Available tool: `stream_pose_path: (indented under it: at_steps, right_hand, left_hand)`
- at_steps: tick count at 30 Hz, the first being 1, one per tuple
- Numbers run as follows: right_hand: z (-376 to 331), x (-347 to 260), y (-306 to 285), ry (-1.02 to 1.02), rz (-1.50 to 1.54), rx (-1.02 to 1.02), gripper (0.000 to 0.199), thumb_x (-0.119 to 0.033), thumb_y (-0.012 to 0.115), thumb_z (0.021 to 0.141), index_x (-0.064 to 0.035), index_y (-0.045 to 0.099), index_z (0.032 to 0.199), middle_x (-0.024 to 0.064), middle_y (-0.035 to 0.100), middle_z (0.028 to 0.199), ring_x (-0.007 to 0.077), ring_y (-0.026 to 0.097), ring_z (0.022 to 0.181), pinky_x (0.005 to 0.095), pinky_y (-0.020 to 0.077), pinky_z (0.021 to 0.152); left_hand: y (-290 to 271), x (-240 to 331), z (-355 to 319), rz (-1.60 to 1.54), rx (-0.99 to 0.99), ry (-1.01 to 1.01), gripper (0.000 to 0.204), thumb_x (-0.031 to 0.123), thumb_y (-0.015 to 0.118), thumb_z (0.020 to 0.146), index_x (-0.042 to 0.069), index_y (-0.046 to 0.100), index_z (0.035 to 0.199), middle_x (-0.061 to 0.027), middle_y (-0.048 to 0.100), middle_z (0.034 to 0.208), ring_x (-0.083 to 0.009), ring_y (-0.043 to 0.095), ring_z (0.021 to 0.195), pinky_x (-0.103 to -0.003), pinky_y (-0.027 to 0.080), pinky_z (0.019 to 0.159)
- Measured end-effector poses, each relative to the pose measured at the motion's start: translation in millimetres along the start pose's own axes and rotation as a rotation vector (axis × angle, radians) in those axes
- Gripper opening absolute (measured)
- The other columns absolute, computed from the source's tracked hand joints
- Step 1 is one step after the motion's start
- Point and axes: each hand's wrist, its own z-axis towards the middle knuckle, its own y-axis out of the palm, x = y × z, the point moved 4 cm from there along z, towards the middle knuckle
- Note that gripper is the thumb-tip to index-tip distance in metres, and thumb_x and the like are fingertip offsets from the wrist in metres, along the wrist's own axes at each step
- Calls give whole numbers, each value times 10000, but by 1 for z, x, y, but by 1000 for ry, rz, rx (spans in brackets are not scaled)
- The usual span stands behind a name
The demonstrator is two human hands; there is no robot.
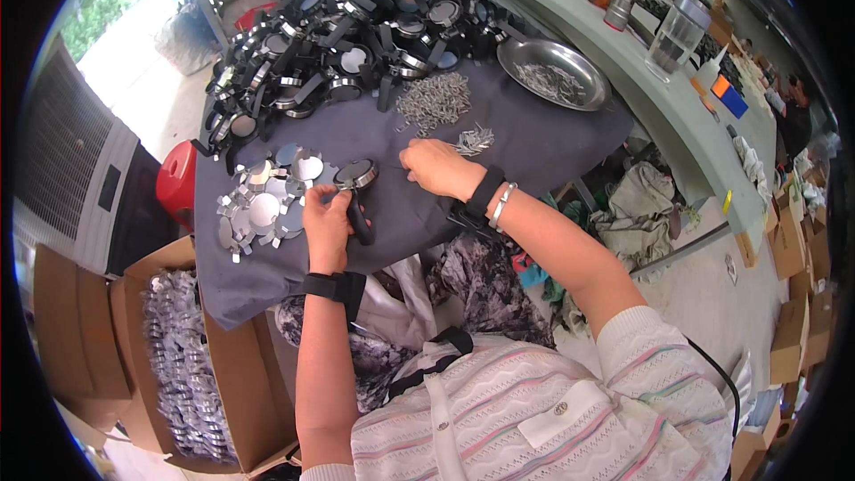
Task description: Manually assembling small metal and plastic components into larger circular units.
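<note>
In my left hand (327, 218) is a round metal-rimmed part with a black handle (360, 175), its handle pointing toward me. My fingers close around it above the grey cloth. Over the middle of the cloth, my right hand (438, 167) has its fingers drawn together; anything between them is too small to make out. Just beyond it lies a small heap of thin metal pins (474, 141), with a larger pile of little metal springs or coils (435, 100) behind. Flat shiny discs with tabs (264, 209) lie heaped left of my left hand.
A large mound of similar black-handled round parts (343, 58) covers the table's far side. At the far right sits a steel dish (598, 93) of small metal pieces. A cardboard box (245, 365) of wrapped parts stands at left, near a red stool (177, 180). A pale green counter (570, 13) runs along the right.
</note>
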Motion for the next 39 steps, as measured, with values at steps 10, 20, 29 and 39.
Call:
stream_pose_path:
  at_steps: [10,20,29,39]
  right_hand:
    - [-7,-25,-37,14,520,-124,207,-39,680,758,-8,590,942,103,616,737,192,639,755,320,494,689]
    - [8,-50,-16,-461,653,291,165,-68,668,768,-24,569,892,92,595,765,262,607,719,346,468,645]
    - [26,-54,-13,-390,653,128,186,-81,665,760,-27,549,895,123,600,781,336,603,740,384,468,637]
    - [57,-54,-14,-314,732,-137,184,-110,698,730,-24,594,855,77,601,673,170,592,615,302,452,574]
  left_hand:
    - [-8,-3,-3,-123,99,-70,61,73,629,803,28,590,816,-11,544,665,-97,481,456,-246,408,383]
    - [-14,2,-1,-61,-1,-114,35,44,622,785,32,626,752,-12,588,688,-77,483,487,-213,364,388]
    - [-16,-3,-3,301,-34,446,153,68,632,772,-29,581,879,-22,578,651,-89,483,546,-257,386,499]
    - [-10,5,-12,639,112,615,178,108,660,791,-15,548,856,-185,570,671,-332,573,590,-386,430,557]
